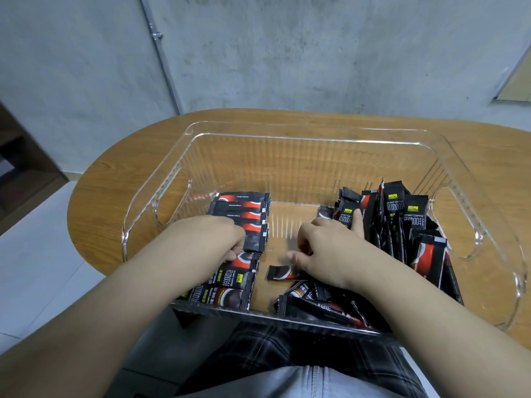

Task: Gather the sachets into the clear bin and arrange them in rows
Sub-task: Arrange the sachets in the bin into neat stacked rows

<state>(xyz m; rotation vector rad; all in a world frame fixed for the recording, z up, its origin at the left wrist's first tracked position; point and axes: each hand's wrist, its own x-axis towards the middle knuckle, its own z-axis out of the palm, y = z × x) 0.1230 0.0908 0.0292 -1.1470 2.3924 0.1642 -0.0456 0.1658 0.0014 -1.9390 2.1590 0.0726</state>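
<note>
The sachets all appear to be lying inside the bin (316, 133), which is sitting on the table (115, 196) near its front edge, so the gathering looks done and the arranging is under way. One row (244, 214) of overlapping sachets is running along the bin's left wall from back to front. Against the right wall a loose pile (402, 219) is standing and leaning at odd angles, and more sachets are lying jumbled in the front right corner. A lone sachet (280, 272) is lying flat on the bare floor in the middle. The left hand (218, 239) is resting on the row with its fingers curled over the sachets' edges, seemingly steadying them. The right hand (324, 248) is reaching toward the pile, forefinger stretched onto a sachet, the other fingers curled; whether they are pinching anything cannot be told. Each sachet is a slim black packet with red and white print.
</note>
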